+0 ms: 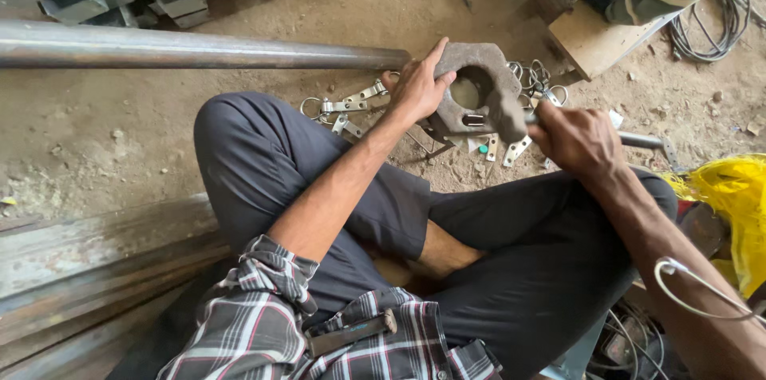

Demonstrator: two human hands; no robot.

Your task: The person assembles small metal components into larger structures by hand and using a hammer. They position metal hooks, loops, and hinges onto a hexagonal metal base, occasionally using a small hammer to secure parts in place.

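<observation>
Work looks underway, not finished: the heavy grey metal block (pixel 479 93), rough-cast with a round hole, rests on the dirt floor (pixel 96 132) just past the crossed legs. The left hand (pixel 415 89) steadies it, fingers wrapped over its top edge. The right hand (pixel 576 140) has its fingers clenched around a thin steel rod (pixel 642 140). Shiny slotted brackets (pixel 351 102) lie scattered beside.

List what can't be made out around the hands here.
Head view only:
- Rod's working end: hidden by right hand and metal block.
- Block's underside: faces away, partly under left hand.
- Long pipe: cut by left edge.
- Small brackets: too small to detail.
</observation>
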